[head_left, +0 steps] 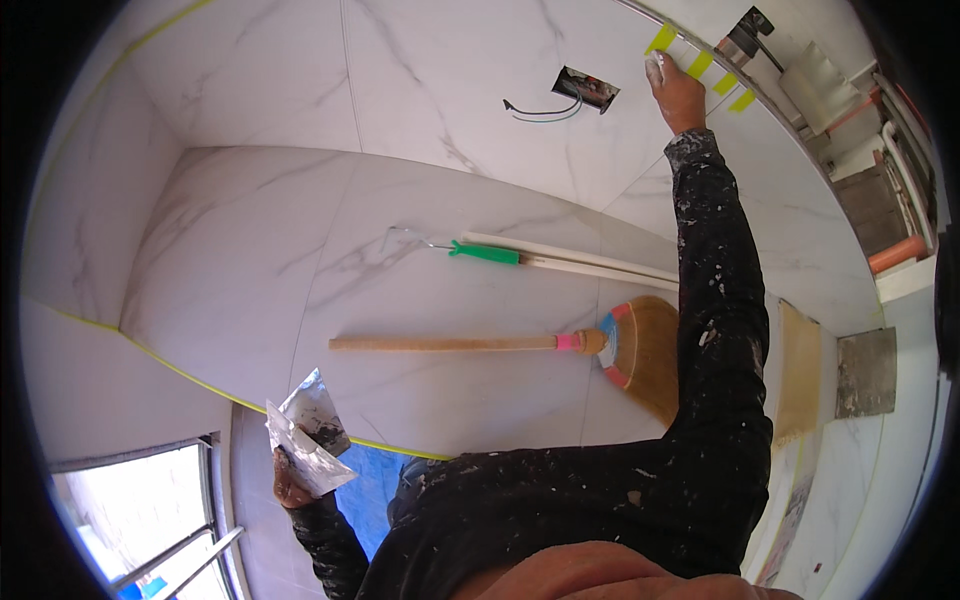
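Note:
At the lower left, my left hand (288,480) is closed round two flat, broad metal scraper blades; the rear blade (312,402) is shiny, and the front blade (308,460) looks smeared whitish. My right arm stretches up to the marble-look wall tile (480,60). There my right hand (680,100) has its fingers curled in against the tile, touching or close to a yellow-green tape strip (661,38). Something whitish shows at its fingertips, too small to name. Further strips of tape (726,82) run along the metal edge trim beside the hand.
A broom (450,344) and a green-handled paint roller frame (485,253) beside a pale stick lie on the tiled surface. Wires hang from a wall box opening (586,90). Yellow tape (180,368) lines the near edge. A window (140,510) stands lower left.

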Demonstrator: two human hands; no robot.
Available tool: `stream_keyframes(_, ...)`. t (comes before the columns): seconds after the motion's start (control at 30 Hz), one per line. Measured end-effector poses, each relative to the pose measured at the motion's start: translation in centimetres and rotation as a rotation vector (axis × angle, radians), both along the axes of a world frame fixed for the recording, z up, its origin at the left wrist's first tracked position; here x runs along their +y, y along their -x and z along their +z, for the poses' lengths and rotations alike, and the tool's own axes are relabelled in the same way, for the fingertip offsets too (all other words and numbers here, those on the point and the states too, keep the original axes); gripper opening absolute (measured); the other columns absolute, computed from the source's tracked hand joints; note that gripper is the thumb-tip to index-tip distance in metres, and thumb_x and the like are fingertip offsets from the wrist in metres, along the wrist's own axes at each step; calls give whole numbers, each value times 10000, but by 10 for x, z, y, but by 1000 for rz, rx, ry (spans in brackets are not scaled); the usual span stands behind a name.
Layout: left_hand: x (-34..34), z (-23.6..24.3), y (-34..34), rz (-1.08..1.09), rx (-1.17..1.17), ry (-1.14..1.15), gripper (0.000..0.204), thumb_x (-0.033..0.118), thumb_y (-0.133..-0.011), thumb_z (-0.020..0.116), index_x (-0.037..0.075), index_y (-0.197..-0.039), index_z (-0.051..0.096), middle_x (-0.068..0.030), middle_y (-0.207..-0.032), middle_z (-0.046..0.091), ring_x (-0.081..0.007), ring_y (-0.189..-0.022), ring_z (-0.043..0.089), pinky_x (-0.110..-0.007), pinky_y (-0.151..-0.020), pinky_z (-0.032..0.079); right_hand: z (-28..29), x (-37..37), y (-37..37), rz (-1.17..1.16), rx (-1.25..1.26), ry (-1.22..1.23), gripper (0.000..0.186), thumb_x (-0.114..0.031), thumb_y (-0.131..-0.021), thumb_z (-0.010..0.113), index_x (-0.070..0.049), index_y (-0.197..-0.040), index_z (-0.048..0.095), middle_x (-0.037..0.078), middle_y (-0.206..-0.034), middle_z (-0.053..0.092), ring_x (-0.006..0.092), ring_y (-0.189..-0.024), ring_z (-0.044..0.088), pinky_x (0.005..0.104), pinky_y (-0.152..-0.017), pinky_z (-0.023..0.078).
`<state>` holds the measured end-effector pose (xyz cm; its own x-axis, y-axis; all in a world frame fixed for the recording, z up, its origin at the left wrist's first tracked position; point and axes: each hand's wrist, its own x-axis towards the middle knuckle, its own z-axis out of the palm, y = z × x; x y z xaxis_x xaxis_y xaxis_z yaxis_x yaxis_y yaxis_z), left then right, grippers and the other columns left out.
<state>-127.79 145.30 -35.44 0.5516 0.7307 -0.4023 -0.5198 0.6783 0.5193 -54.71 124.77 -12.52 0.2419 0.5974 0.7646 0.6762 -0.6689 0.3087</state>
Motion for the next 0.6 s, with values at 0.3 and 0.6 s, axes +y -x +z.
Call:
stream_keyframes(0.3, 44, -15, -23, -84, -16, -12, 565, 310, -942, 490, -37, -1372, 374, -186, -1334, 497, -321, -1209, 493, -473, -1044, 384, 9, 11, 1, -103, 26, 147, 279, -335, -941, 497, -89, -1011, 608, 170, -680, 638, 366, -598, 628, 462, -579, 520)
stream_keyframes(0.6, 47, -21, -28, -125, 33, -55, 592, 329, -941, 484, -38, -1386, 350, -193, -1344, 481, -324, -1220, 483, -476, -1041, 381, 21, 34, 23, -268, -74, 422, 111, -113, -857, 531, -11, -847, 571, 166, -634, 626, 337, -590, 650, 432, -524, 524)
